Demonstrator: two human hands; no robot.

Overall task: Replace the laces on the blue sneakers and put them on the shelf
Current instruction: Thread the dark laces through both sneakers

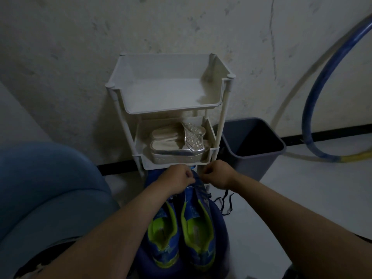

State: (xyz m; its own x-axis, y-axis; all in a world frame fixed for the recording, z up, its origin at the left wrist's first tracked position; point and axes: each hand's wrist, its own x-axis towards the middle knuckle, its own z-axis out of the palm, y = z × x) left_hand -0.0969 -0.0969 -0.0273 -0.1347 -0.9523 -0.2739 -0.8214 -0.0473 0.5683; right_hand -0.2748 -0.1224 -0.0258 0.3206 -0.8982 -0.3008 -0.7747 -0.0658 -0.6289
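— Where are the blue sneakers (163,234) at the moment?

— Not on the shelf (171,109). They sit side by side on a dark blue cushion (220,224) on the floor just in front of it. Their toes point at the shelf, and the lime-green linings are open to view.

— And the hands?

— Both are at the toe end of the sneaker on the person's right. The left hand (177,178) has its fingers curled in tight, with the thumb against them. The right hand (218,174) is curled the same way, and its knuckles face the other hand, nearly touching it. A small bright blue scrap (192,167) shows just above the gap between them. It's too dim and too small to tell whether either hand pinches it.

— Any lace lying about?

— A black lace (225,202) lies in loose loops on the floor, just to the right of the sneakers, with no hand on it.

— What's on the shelf?

— The top tier is bare. On the lower tier a pair of silver sandals (177,146) lies on its side, one against the other.

— And around it?

— A grey bin (251,141) stands just beside the shelf on the right. Further right, a blue and yellow hoop (314,117) leans on the wall (80,47).
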